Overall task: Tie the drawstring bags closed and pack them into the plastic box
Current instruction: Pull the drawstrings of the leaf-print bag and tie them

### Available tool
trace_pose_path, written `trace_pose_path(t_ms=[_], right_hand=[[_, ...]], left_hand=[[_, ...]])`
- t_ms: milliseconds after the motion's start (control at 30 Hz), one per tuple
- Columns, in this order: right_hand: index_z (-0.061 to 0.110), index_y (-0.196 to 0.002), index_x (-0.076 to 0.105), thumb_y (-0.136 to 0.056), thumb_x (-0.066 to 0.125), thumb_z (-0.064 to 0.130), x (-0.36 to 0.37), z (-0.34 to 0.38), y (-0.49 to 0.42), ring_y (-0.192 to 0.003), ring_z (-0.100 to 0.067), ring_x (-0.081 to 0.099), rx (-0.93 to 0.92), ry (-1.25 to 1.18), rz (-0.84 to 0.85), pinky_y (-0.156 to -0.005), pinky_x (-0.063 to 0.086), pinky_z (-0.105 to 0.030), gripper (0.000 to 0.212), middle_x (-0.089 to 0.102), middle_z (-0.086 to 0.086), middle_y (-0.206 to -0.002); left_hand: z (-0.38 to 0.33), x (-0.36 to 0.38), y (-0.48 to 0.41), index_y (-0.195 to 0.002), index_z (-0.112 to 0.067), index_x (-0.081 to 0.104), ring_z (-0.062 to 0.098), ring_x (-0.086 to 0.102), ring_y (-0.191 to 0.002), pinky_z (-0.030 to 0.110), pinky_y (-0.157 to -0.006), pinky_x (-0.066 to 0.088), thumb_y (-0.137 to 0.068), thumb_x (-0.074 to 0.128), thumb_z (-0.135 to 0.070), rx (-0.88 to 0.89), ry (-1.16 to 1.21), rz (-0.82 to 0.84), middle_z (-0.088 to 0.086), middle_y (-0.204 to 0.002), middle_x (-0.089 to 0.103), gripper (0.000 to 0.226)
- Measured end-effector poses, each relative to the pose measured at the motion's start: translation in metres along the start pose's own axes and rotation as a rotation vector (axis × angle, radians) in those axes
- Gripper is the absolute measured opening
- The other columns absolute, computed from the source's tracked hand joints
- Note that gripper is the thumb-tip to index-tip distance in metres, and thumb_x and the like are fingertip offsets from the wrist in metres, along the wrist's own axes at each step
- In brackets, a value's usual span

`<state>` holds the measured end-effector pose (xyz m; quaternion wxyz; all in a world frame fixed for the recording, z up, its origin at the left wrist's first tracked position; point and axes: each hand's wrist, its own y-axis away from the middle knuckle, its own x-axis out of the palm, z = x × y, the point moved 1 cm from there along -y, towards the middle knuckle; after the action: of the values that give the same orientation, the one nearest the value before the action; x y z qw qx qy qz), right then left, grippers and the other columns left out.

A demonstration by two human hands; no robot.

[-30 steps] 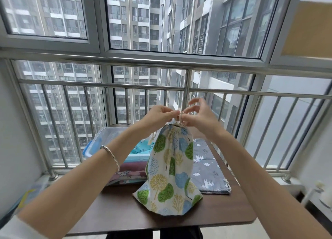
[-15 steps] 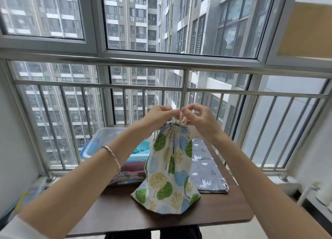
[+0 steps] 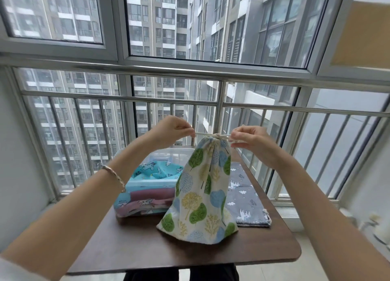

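A white drawstring bag with green, blue and yellow trees (image 3: 202,194) stands upright on the brown table (image 3: 147,249), its mouth gathered shut at the top. My left hand (image 3: 173,128) pinches one end of the pale drawstring (image 3: 205,134) to the left of the mouth. My right hand (image 3: 249,138) pinches the other end to the right. The string runs taut between them. A clear plastic box (image 3: 160,156) behind and left of the bag holds a turquoise printed bag (image 3: 156,171) and pink and maroon ones beneath it.
A grey drawstring bag with white animals and clouds (image 3: 244,198) lies flat on the table to the right of the tree bag. A steel railing (image 3: 219,109) and window stand right behind the table. White walls close in on both sides.
My hands were together at the bag's mouth; now they have pulled apart sideways, drawing the string ends out taut. The view has tilted slightly.
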<state>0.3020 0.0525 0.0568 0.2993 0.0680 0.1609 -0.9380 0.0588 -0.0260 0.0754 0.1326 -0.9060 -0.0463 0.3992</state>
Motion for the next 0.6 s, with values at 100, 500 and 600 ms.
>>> trace_pose_path(t_ms=[100,500,600], right_hand=[[0.001,-0.077,0.056,-0.088,0.06,0.012,0.006,-0.005,-0.009,-0.075,-0.016,0.063,0.13,-0.096,0.125,-0.07,0.054,-0.022,0.016,0.064,-0.007,-0.077],[0.012,-0.07,0.056,-0.091,0.052,0.055,0.044,0.011,-0.053,-0.054,-0.013,0.045,0.697,0.635,0.546,-0.056,0.035,-0.023,0.048,0.052,-0.001,-0.064],[0.013,-0.068,0.055,-0.09,0.056,0.05,0.049,0.008,-0.06,-0.053,-0.013,0.041,0.781,0.695,0.577,-0.053,0.03,-0.023,0.042,0.048,-0.001,-0.063]], left_hand=[[0.002,0.01,-0.001,-0.096,-0.026,0.071,0.015,0.05,-0.095,0.038,-0.093,0.04,-0.087,0.061,-0.037,0.078,-0.352,-0.21,-0.002,-0.099,0.061,0.018],[-0.016,0.028,0.006,-0.096,-0.012,0.073,0.009,0.069,-0.076,0.031,-0.079,0.058,-0.089,0.064,-0.018,0.14,0.001,-0.236,-0.002,-0.084,0.073,0.013],[-0.016,0.027,0.009,-0.101,-0.014,0.071,0.004,0.069,-0.083,0.026,-0.084,0.056,-0.087,0.066,-0.013,0.157,0.101,-0.213,-0.005,-0.09,0.072,0.015]])
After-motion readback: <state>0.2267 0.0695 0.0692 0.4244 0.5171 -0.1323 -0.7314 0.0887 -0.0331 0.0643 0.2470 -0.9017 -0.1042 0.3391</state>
